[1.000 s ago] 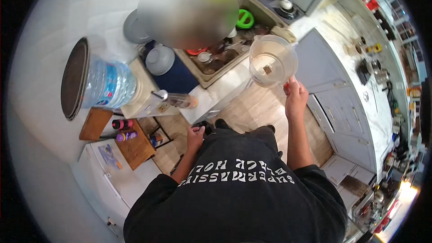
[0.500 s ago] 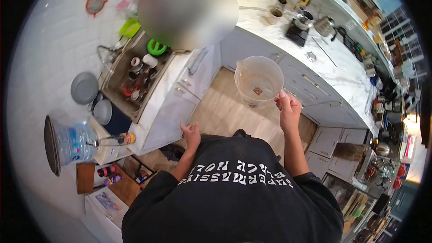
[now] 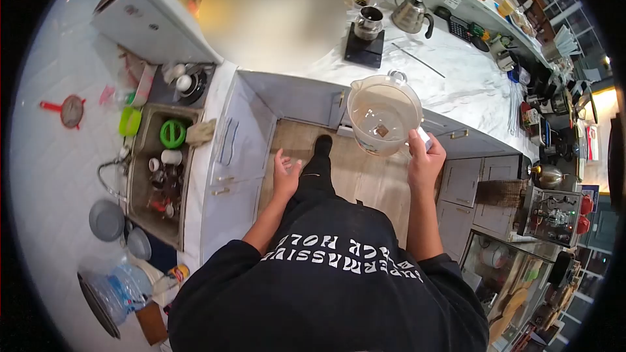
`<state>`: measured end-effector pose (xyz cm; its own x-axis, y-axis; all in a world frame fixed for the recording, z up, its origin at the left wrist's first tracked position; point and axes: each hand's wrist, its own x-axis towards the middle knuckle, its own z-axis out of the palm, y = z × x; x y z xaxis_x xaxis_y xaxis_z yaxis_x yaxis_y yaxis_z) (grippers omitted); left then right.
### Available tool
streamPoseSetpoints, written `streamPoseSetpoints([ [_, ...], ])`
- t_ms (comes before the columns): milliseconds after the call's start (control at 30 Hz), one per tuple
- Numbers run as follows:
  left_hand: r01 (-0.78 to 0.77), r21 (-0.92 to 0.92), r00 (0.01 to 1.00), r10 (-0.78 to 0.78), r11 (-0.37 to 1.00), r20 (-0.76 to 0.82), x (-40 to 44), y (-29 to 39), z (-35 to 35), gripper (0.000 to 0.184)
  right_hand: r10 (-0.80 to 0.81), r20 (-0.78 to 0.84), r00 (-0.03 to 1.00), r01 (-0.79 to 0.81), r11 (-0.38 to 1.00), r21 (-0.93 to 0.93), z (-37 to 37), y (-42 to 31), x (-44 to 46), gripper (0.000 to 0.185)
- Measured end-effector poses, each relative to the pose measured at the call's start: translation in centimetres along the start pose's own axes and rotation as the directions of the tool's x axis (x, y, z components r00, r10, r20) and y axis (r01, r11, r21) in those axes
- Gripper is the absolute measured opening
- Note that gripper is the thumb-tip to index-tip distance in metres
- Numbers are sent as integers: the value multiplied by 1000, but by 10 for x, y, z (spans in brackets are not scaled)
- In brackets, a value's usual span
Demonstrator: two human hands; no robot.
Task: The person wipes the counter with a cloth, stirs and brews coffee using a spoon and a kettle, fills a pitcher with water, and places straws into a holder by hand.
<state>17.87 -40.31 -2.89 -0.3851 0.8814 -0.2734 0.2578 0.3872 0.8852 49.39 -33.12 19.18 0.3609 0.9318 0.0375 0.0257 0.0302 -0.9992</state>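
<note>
My right hand [image 3: 426,161] is closed around the handle side of a clear plastic jug [image 3: 365,132], held out in front of my body above the floor. A spout shows on the jug's upper left rim. A small brown square mark shows at its bottom; I cannot tell if it lies inside or is seen through the plastic. My left hand [image 3: 285,173] holds nothing, its fingers apart, in the air near the grey cabinet doors [image 3: 229,186] below the sink.
At the left a sink [image 3: 135,205] holds dishes and a green round item [image 3: 173,133]. On the marble counter [image 3: 450,101] ahead stand a black scale [image 3: 362,52] with a glass vessel and a gooseneck kettle [image 3: 411,15]. An espresso machine [image 3: 554,215] stands at the right.
The view has moved forward and turned, bringing the counter with the scale and kettle closer. A foot now shows stepping ahead. The jug stays in my right hand; my left remains empty.
</note>
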Motion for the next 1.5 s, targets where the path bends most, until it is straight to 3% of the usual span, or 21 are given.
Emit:
streamPoseSetpoints([
  [200, -211, -114, 972, 221, 971, 82, 110, 95, 22, 67, -34, -113, 993, 31, 999, -25, 20, -15, 80, 30],
  [300, -289, -50, 952, 293, 956, 87, 171, 131, 31, 63, -49, -165, 985, 41, 998, -50, 35, -17, 121, 31],
  [500, -513, 319, 854, 510, 797, 98, 269, 145, 56, 58, -55, -285, 957, 12, 989, -150, 62, -28, 176, 31],
  [700, -468, 646, 831, 549, 603, 90, 314, 144, 86, 61, -71, -258, 964, -3, 961, -278, 73, -41, 211, 30],
  [800, -431, 705, 852, 510, 563, 113, 316, 153, 93, 64, -48, -231, 972, -25, 953, -303, 76, -47, 228, 30],
  [1133, -416, 718, 862, 492, 557, 118, 321, 165, 100, 71, 3, -182, 983, -93, 870, -485, 80, -56, 254, 37],
  [1500, -415, 722, 869, 477, 554, 133, 322, 167, 98, 71, 17, -174, 985, -110, 834, -541, 107, -69, 267, 36],
])
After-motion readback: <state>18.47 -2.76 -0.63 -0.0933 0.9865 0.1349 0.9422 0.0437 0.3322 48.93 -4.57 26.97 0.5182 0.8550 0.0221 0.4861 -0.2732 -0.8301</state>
